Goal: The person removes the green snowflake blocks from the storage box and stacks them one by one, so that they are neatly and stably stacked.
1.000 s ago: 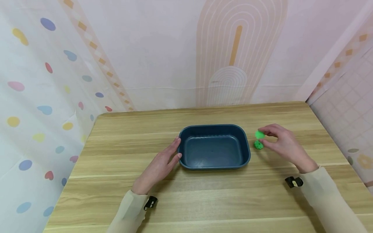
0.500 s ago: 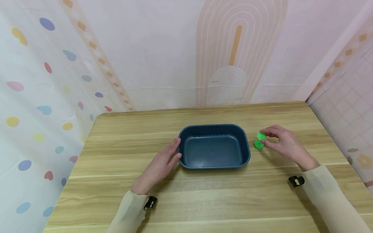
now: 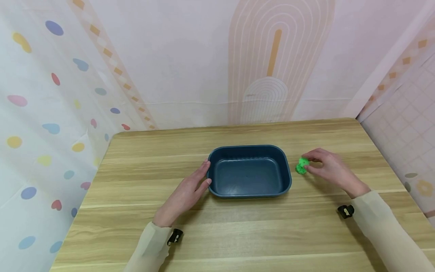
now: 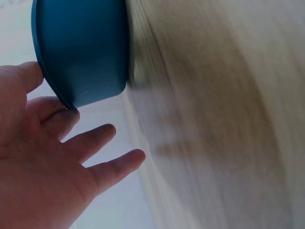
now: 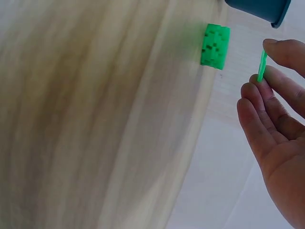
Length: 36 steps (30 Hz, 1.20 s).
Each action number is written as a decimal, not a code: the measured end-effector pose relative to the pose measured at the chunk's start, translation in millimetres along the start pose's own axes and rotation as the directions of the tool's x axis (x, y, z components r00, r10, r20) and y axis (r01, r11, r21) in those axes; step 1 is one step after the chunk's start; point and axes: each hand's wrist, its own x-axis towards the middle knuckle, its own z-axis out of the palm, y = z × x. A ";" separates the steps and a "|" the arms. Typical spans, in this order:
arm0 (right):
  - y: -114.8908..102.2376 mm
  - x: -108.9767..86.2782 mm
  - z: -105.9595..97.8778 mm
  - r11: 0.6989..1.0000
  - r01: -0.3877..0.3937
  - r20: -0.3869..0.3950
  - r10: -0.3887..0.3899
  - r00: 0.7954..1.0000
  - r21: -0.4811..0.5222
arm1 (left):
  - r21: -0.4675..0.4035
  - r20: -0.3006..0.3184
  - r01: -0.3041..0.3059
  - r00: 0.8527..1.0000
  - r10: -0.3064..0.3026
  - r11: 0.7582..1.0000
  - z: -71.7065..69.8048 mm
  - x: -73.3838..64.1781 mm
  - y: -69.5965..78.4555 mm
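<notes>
A dark blue rectangular basin stands on the wooden table. My left hand is at its left side, where thumb and fingertips touch the rim, as the left wrist view shows with the basin's wall; the other fingers are spread. To the right of the basin, my right hand pinches a thin bright green notched disc between thumb and fingers. Just below that disc, a short stack of similar green discs rests on the table. In the head view the held disc partly covers the stack.
The wooden tabletop carries the basin and the stack. Behind the table hangs a pale patterned curtain, and a dotted curtain hangs at the left. Each wrist has a small black device, such as the right one.
My right hand first shifts slightly right with the green disc, then lowers it a little toward the stack. My left hand and the basin stay in place.
</notes>
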 end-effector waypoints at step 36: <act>5.0 5.0 8.8 0.999 -0.011 0.102 0.016 0.995 -0.050 | 0.006 0.007 0.002 1.000 -0.002 1.000 -0.5 0.0 0.9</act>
